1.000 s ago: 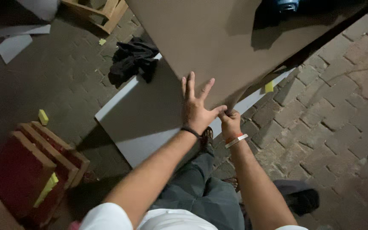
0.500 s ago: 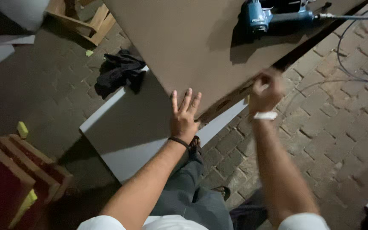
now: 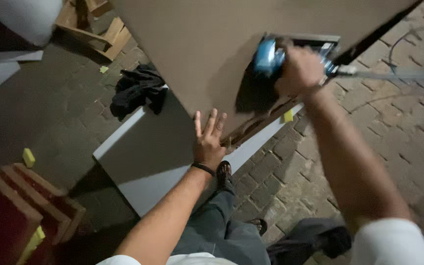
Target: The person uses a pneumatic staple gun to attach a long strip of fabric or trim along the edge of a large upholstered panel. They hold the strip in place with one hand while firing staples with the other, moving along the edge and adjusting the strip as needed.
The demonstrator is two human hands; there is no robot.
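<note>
A large brown board [image 3: 197,44] lies raised in front of me, its near edge at my hands. My left hand [image 3: 208,141] rests flat on that near edge, fingers spread, a dark band on the wrist. My right hand [image 3: 299,71] is closed around a blue power tool [image 3: 271,55] that sits on the board's right part. A cable [image 3: 398,74] runs from the tool to the right. Below the brown board lies a white-edged grey panel [image 3: 148,157] on the paving.
A dark cloth [image 3: 136,91] lies on the brick paving left of the board. Red wooden frames [image 3: 20,206] stand at lower left, with small yellow blocks [image 3: 28,157] nearby. Wooden pieces [image 3: 99,29] lie at top left. My legs and sandalled foot [image 3: 223,172] are below.
My right hand has left the board's near edge, reached up to the right and taken hold of the blue power tool. The left hand has stayed pressed on the board.
</note>
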